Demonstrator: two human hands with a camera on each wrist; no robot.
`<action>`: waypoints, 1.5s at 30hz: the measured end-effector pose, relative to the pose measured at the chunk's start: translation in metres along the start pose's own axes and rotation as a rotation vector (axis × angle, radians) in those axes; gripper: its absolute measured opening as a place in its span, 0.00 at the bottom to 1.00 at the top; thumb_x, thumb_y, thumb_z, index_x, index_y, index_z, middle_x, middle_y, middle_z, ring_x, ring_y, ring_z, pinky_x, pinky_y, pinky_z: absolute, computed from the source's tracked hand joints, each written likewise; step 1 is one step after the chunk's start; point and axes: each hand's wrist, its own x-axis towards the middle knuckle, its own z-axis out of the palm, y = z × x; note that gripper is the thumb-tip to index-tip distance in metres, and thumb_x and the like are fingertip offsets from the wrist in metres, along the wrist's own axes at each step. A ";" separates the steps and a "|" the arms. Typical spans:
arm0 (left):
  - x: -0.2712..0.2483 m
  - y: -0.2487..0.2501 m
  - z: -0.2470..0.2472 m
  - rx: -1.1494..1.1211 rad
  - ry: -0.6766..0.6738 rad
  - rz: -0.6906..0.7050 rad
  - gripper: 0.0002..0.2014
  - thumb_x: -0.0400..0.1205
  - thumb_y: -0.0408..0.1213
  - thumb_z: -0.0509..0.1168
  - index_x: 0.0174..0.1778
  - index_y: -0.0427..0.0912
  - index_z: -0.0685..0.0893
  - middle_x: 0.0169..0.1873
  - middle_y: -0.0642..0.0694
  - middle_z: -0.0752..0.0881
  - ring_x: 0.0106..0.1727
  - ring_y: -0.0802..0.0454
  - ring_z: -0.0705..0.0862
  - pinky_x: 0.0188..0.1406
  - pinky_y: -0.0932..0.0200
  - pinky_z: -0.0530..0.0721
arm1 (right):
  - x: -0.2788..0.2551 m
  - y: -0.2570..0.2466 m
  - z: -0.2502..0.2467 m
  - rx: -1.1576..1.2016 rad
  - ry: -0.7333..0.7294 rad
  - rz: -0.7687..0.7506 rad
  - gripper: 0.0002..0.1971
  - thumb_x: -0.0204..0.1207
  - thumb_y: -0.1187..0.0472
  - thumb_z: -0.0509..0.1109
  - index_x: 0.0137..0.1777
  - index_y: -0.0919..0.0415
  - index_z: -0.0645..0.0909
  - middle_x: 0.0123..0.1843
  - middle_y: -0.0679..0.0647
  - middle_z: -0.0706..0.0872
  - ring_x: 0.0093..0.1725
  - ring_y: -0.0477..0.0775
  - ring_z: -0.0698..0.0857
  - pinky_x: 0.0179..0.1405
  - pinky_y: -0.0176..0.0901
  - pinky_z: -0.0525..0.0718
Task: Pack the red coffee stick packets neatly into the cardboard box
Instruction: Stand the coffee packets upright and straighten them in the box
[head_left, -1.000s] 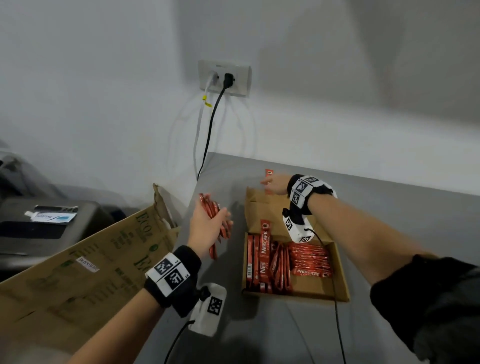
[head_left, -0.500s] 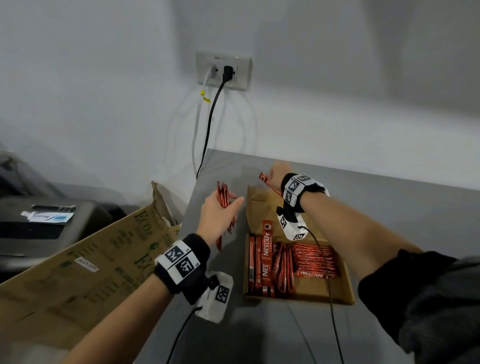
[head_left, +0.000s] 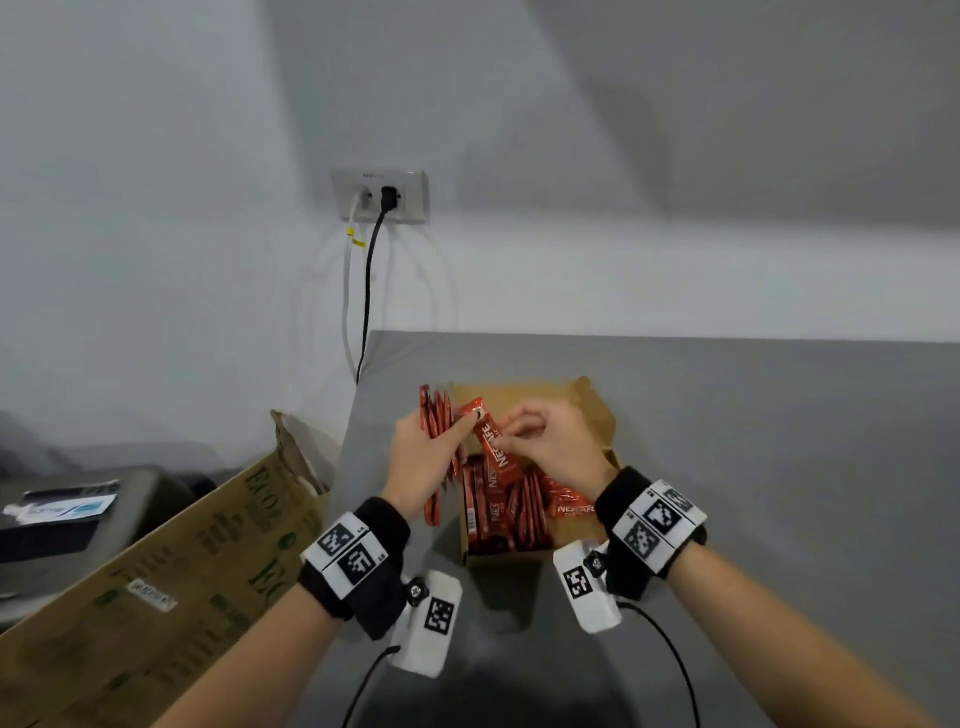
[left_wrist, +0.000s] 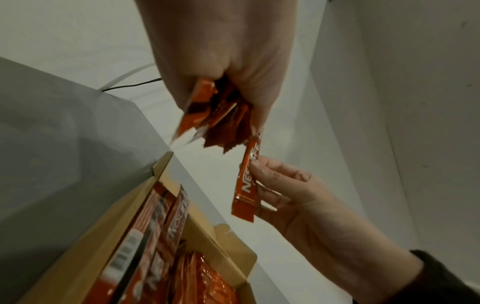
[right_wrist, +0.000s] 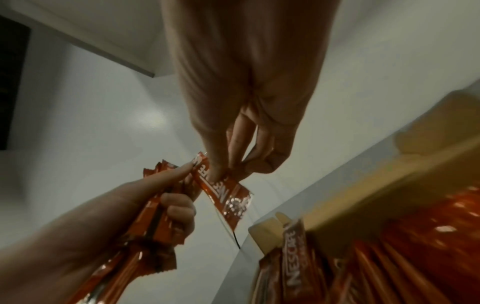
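From the head view, the cardboard box (head_left: 597, 410) sits on the grey table (head_left: 753, 441) at 12 o'clock from the person. Many packed packets (head_left: 511, 512) lie in its near half already, some a bit crooked. The left hand (head_left: 418, 460) grips a bunch of red packets (head_left: 434, 415) at 11 o'clock, just past the box's left edge. The right hand (head_left: 550, 447) pinches one packet (head_left: 491, 449) above the box, and the left pointing finger touches its top. So a good part looks done, and the bunch and this packet are left.

From the left wrist view, the left fingers curl round the bunch, and the one packet hangs at 5 o'clock in the right hand's pinch.

From the right wrist view, thumb and fingers squeeze the one packet's middle.

One second ago, the right hand was reaching past the box's far end and the hands were apart. Now they meet over the box.
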 end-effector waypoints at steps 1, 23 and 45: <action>-0.005 0.000 0.001 -0.016 -0.015 -0.007 0.06 0.80 0.36 0.68 0.38 0.38 0.84 0.22 0.53 0.82 0.21 0.62 0.80 0.26 0.65 0.77 | -0.007 0.003 0.000 0.025 0.007 0.001 0.06 0.72 0.60 0.74 0.47 0.57 0.83 0.39 0.45 0.89 0.38 0.38 0.86 0.49 0.37 0.85; -0.045 -0.012 0.070 -0.083 -0.122 -0.075 0.10 0.81 0.33 0.66 0.51 0.28 0.82 0.29 0.50 0.89 0.26 0.54 0.82 0.37 0.64 0.84 | -0.051 0.050 -0.027 0.351 0.425 -0.089 0.15 0.69 0.69 0.76 0.51 0.54 0.77 0.41 0.50 0.88 0.42 0.44 0.87 0.48 0.34 0.85; -0.010 -0.018 0.050 0.672 -0.205 0.092 0.05 0.77 0.31 0.69 0.40 0.44 0.80 0.34 0.51 0.84 0.39 0.54 0.85 0.41 0.67 0.83 | -0.039 0.083 -0.052 -0.748 -0.312 -0.154 0.11 0.73 0.70 0.65 0.47 0.62 0.88 0.48 0.55 0.90 0.49 0.55 0.86 0.53 0.45 0.82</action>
